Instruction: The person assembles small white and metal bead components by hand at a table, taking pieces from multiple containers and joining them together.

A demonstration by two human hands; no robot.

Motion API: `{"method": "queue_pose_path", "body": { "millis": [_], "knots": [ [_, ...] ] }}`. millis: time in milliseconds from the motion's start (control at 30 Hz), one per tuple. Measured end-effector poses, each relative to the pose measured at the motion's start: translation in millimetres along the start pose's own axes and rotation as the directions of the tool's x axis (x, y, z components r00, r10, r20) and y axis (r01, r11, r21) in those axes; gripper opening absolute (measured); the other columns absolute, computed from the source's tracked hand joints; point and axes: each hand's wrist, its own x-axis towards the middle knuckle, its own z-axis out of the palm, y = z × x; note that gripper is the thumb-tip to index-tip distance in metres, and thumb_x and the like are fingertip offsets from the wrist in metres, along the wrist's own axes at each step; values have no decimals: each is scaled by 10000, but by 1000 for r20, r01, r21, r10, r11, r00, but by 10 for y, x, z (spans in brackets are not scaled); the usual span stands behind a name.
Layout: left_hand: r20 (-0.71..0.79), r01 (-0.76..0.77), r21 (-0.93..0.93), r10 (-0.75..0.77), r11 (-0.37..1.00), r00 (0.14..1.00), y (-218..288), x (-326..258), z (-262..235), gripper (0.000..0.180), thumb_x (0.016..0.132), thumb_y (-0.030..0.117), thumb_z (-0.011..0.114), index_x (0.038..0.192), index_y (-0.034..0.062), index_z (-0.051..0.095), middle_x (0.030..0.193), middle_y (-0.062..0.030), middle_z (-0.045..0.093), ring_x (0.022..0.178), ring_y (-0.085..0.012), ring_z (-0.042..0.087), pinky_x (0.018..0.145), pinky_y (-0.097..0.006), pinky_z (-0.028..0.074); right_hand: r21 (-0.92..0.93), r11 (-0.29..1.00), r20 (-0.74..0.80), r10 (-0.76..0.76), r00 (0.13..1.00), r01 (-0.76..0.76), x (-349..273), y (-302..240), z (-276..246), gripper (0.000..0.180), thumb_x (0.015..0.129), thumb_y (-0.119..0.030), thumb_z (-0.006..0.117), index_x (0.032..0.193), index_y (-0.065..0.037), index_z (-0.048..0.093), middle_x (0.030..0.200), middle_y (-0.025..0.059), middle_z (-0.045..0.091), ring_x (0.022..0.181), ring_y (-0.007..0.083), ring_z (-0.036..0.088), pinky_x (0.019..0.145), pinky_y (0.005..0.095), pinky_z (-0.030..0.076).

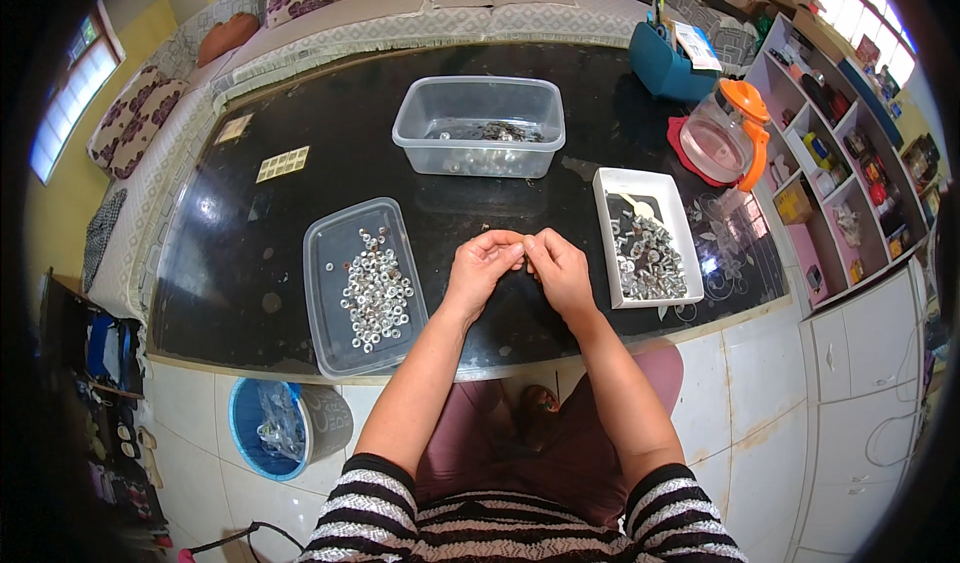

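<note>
Over the dark table top, my left hand (482, 271) and my right hand (560, 275) meet with fingertips pinched together. Whatever is between them is too small to make out. Left of my hands lies a clear plastic lid (330, 333) with many small silvery ring-shaped pieces (377, 288), like nuts, spread on it. A white open box (610, 213) to the right contains a heap of small metal pieces (655, 263) and a pale plastic spoon (638, 206). Beyond my hands stands a clear plastic tub (480, 158) with small metal parts at its bottom.
At the right back are an orange-lidded glass pitcher (725, 133) on a red mat and a teal holder (670, 63). A pale sheet of small squares (283, 164) lies at the left. Below the table's front edge stands a blue-lined bin (265, 428). Shelves (840, 153) rise on the right.
</note>
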Motion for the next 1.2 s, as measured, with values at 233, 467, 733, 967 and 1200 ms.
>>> {"method": "queue_pose_path", "body": {
  "millis": [233, 467, 733, 967, 1200],
  "knots": [
    [20, -14, 31, 14, 999, 1000, -11, 0, -10, 99, 767, 76, 560, 842, 11, 569, 722, -10, 553, 642, -64, 485, 617, -191, 404, 85, 982, 96, 163, 982, -171, 6, -22, -40, 335, 844, -242, 450, 584, -31, 457, 497, 0, 442, 443, 51, 388, 414, 199, 314],
    [14, -10, 10, 10, 1000, 1000, -8, 0, -3, 102, 766, 77, 561, 843, 10, 569, 722, -10, 553, 636, -61, 483, 613, -191, 403, 143, 974, 85, 163, 983, -174, -3, -16, -33, 302, 842, -225, 456, 612, -30, 465, 506, -4, 441, 454, 45, 384, 426, 191, 320],
    [-8, 10, -26, -11, 1000, 1000, 0, 1, -12, 109, 770, 79, 558, 853, 10, 568, 723, -9, 556, 636, -62, 485, 609, -188, 404, 125, 988, 58, 79, 995, -86, -8, -3, -3, 293, 851, -231, 436, 631, -40, 466, 522, 1, 446, 453, 45, 389, 423, 184, 319],
    [4, -3, 5, 3, 1000, 1000, -1, -3, -10, 111, 773, 79, 552, 857, 8, 566, 723, -10, 557, 638, -61, 486, 610, -185, 403, 195, 952, 170, 205, 964, -237, 12, 36, -61, 305, 836, -252, 443, 650, -12, 472, 517, 41, 479, 467, 99, 455, 448, 232, 369],
    [-3, 4, -8, -4, 1000, 1000, -1, -7, -16, 112, 770, 78, 555, 854, 5, 564, 731, -16, 558, 649, -65, 489, 621, -189, 405, 144, 982, 83, 107, 991, -119, -3, 8, -29, 329, 843, -259, 431, 625, -15, 463, 512, 27, 472, 461, 79, 440, 436, 219, 360]
  ]
}}
